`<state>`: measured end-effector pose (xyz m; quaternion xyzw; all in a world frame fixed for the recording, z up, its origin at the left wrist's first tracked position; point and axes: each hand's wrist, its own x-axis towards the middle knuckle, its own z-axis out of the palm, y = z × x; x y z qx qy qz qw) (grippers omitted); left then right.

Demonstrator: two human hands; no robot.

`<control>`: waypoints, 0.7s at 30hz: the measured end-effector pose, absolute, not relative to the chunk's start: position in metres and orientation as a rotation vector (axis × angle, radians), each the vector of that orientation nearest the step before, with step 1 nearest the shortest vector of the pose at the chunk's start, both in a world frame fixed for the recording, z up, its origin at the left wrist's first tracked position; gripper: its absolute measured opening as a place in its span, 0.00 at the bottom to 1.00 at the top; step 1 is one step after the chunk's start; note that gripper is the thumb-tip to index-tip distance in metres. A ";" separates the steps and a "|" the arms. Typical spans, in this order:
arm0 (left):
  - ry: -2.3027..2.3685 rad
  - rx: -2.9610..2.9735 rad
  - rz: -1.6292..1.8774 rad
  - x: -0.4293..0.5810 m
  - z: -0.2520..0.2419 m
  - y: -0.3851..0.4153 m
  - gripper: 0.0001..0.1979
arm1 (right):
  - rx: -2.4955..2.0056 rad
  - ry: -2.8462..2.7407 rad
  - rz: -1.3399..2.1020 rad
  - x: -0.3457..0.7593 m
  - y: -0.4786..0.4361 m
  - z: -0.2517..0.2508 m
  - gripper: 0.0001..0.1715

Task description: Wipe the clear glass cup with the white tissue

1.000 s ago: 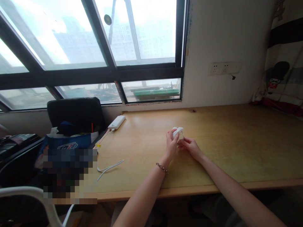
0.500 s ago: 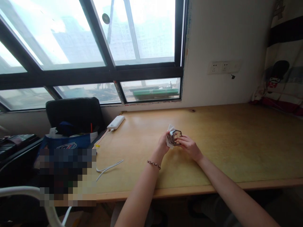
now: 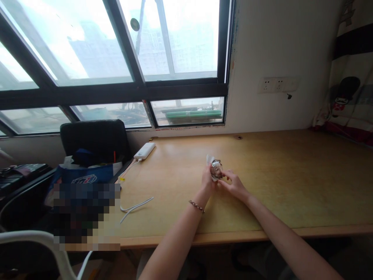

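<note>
My left hand (image 3: 208, 179) is closed around a small glass cup (image 3: 216, 170) with a many-sided rim. The cup is tilted so that its mouth faces me, and its inside looks clear and shiny. A piece of white tissue (image 3: 209, 158) sticks up between my left hand and the cup's far side. With thumb and fingertips, my right hand (image 3: 234, 186) grips the cup's right edge. Both hands are above the table, and a braided bracelet (image 3: 197, 206) circles my left wrist. The left fingertips are hidden behind the cup.
A white power bank (image 3: 145, 151) with a white cable (image 3: 136, 205) lies on the wooden table (image 3: 291, 175) to the left. Beyond the table's left end stands a black chair (image 3: 94, 136) bearing a blue bag (image 3: 87, 175). Windows and a wall with sockets (image 3: 272, 84) rise behind.
The cup has turned so its mouth faces me more. My right fingers have drawn back from inside the rim to its right edge. The view has shifted slightly.
</note>
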<state>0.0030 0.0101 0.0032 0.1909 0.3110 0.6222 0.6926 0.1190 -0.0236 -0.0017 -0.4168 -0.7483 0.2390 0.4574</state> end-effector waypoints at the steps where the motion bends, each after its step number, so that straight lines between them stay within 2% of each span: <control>1: 0.674 0.472 1.416 0.006 0.001 0.009 0.14 | -1.024 -1.779 0.704 0.119 -0.023 -0.003 0.18; 5: 0.652 0.681 1.372 0.010 -0.001 0.003 0.15 | -1.014 -1.605 0.998 0.122 -0.018 -0.005 0.18; 9: 0.754 0.932 1.367 0.004 0.007 0.000 0.14 | -1.050 -1.598 1.097 0.126 -0.020 -0.004 0.20; 14: 0.888 1.141 1.430 -0.006 0.019 0.001 0.16 | -1.061 -1.854 0.640 0.125 -0.025 -0.005 0.10; 21: 0.889 1.010 1.370 -0.014 0.021 0.007 0.17 | -0.992 -1.912 0.384 0.127 -0.022 -0.010 0.14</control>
